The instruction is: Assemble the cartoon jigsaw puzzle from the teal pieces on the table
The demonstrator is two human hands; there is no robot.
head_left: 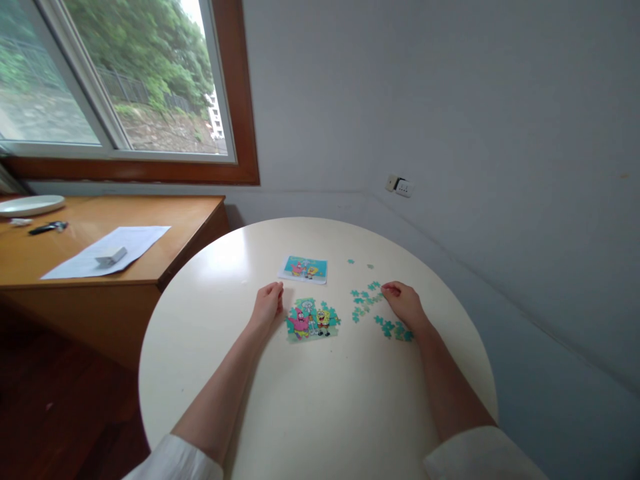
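A partly joined jigsaw puzzle (313, 321) lies flat on the round table, showing a pink starfish, a yellow sponge figure and a pale character between them. Just left of its upper edge, my left hand (267, 303) is closed with fingers curled together; whatever they may hold is hidden. My right hand (404, 303) has its fingers pinched at the edge of the loose puzzle pieces (363, 301), and I cannot make out what is between the fingertips. More teal pieces (395, 329) lie beneath and beside the right wrist. Behind the joined part sits a picture card (305, 269) with the same characters.
Two single pieces (351, 261) lie farther back on the white round table (320, 400). To the left stands a wooden desk (190, 220) bearing a paper sheet (75, 263), a small white box (111, 256), a dark object and a white plate (33, 205). Walls rise behind and right.
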